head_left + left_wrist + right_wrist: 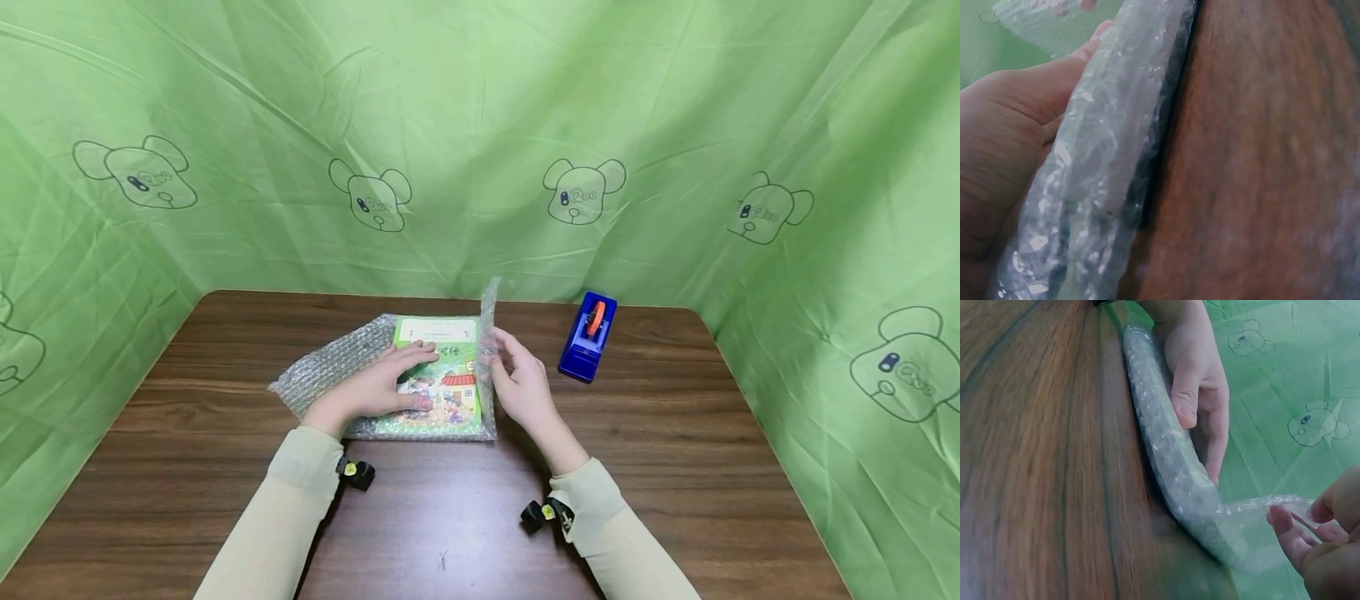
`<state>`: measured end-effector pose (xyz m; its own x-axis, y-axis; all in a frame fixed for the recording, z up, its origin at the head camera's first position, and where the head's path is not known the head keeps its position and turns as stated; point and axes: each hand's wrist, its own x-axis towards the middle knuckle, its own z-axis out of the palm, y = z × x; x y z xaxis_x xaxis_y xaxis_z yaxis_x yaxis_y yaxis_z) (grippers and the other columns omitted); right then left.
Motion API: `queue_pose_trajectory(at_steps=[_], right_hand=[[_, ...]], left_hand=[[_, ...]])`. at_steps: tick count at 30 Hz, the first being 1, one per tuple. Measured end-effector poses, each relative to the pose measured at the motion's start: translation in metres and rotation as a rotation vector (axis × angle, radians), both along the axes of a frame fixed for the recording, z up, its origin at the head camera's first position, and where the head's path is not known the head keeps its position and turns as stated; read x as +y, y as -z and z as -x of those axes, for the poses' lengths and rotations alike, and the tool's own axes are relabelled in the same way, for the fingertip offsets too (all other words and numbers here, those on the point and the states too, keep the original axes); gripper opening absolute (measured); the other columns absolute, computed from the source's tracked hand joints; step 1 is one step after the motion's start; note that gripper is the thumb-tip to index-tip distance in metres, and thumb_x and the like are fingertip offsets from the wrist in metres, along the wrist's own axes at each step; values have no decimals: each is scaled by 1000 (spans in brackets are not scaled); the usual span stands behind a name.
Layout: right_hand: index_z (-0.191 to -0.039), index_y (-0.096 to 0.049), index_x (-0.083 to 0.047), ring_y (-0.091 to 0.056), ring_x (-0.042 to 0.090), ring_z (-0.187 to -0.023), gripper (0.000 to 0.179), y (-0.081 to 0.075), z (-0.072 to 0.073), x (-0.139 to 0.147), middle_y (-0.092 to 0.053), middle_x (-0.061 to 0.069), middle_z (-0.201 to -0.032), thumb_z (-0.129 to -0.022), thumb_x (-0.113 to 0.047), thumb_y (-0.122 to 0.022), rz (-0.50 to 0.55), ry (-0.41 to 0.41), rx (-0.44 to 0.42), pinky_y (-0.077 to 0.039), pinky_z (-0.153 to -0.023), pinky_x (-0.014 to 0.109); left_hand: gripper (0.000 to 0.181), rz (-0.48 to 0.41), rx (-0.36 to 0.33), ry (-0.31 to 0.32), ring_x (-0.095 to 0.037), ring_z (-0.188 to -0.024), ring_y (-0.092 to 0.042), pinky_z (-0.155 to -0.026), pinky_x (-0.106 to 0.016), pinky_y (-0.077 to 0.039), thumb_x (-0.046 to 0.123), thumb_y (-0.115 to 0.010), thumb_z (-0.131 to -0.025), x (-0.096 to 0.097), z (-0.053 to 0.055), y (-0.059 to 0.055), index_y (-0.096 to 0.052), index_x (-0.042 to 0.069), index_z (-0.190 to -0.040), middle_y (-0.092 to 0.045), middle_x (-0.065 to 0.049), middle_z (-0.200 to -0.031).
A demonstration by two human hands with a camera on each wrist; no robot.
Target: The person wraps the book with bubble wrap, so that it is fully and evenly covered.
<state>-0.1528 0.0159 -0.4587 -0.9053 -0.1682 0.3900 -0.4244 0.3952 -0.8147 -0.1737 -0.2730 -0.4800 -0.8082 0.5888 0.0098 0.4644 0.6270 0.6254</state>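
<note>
A children's picture book with a green cover lies on a sheet of bubble wrap, which spreads out to the left beneath it. My left hand rests on the book with its fingers and thumb spread over the cover. At the book's right edge a narrow strip of the wrap stands up. My right hand pinches that strip between thumb and fingers, as the right wrist view shows with the bubble wrap flap. The left wrist view shows the wrapped near edge close up, partly hiding the left hand.
A blue tape dispenser with an orange roll stands on the wooden table, right of the right hand. Green curtains with printed bear heads close off the back and both sides. Small cameras are strapped to both wrists.
</note>
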Motion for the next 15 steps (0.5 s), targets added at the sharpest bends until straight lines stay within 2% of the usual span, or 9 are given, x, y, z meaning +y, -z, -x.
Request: queue_pose_trajectory(at_steps=[4,7,11,15], right_hand=[[-151,-63,-4,-77,31,-105,49,0,1,-7,-76,19,-128,-103,4,-64,-41,-22,30,-65,-91,42],[-153,-62,-5,-76,30,-101,51,-2,2,-10,-76,18,-129,-102,3,-64,-56,-40,18,-65,-88,40],[-159,-53,-3,-78,27,-95,61,-5,6,-10,-72,20,-137,-100,-4,-70,-48,-28,-73,-66,-83,35],[-164,-44,-2,-78,27,-100,77,-3,13,-6,-66,22,-148,-98,-21,-79,-89,-3,-176,-66,-87,41]], left_hand=[[90,-7,3,-2,-37,-166,-22,-134,-62,-1,46,-86,-94,0,0,0,-46,13,-167,-34,-10,-177],[89,-5,4,-5,-37,-166,-23,-134,-62,-1,46,-86,-94,0,0,1,-47,13,-167,-34,-10,-177],[88,0,3,-7,-37,-166,-23,-134,-62,-1,45,-86,-94,0,0,1,-47,13,-167,-34,-10,-177],[88,2,3,-7,-37,-166,-23,-134,-62,0,44,-86,-95,0,0,2,-47,13,-167,-34,-10,-177]])
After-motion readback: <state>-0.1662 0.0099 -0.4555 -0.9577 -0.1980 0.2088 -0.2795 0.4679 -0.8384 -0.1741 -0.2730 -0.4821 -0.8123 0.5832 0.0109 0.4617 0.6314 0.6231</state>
